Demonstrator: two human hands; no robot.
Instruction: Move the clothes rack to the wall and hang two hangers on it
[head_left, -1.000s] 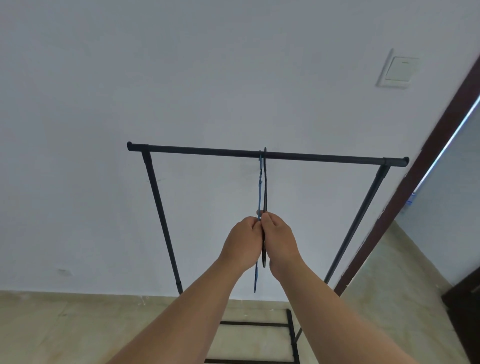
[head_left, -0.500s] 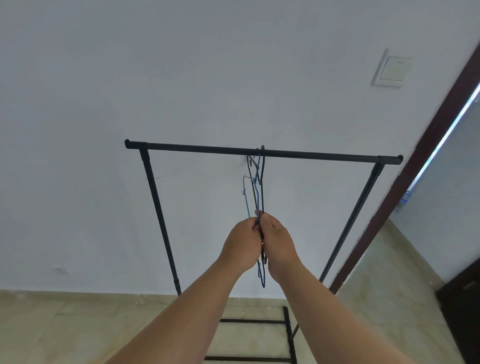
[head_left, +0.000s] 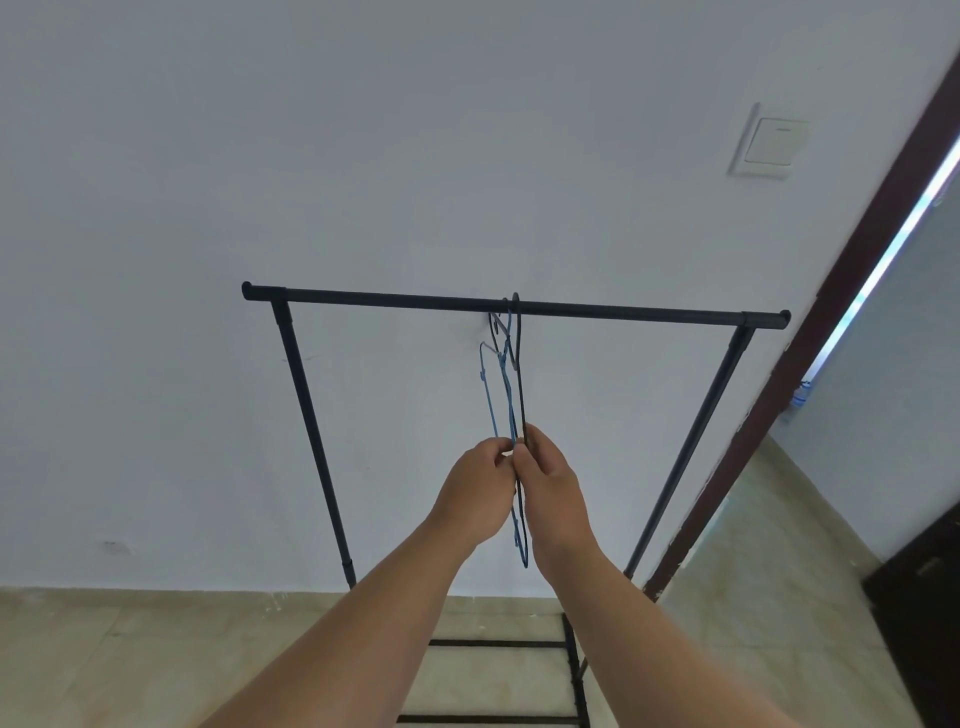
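Observation:
A black clothes rack (head_left: 395, 300) stands against the white wall, its top bar level. Two thin hangers hook over the bar just right of its middle: a blue hanger (head_left: 489, 395) on the left and a black hanger (head_left: 520, 374) on the right. Both hang edge-on toward me. My left hand (head_left: 475, 491) pinches the lower part of the blue hanger. My right hand (head_left: 553, 488) pinches the black hanger beside it. The two hands touch each other, and the hangers' bottom ends poke out below them.
A light switch (head_left: 774, 141) sits high on the wall at the right. A dark brown door frame (head_left: 810, 374) runs diagonally at the right, close to the rack's right post. Beige floor tiles (head_left: 130, 660) lie below, with the rack's black base bars (head_left: 493, 643) on them.
The blue hanger has swung out to the left, apart from the black one; one second ago the two lay together. My hands stay pinched at the same spot.

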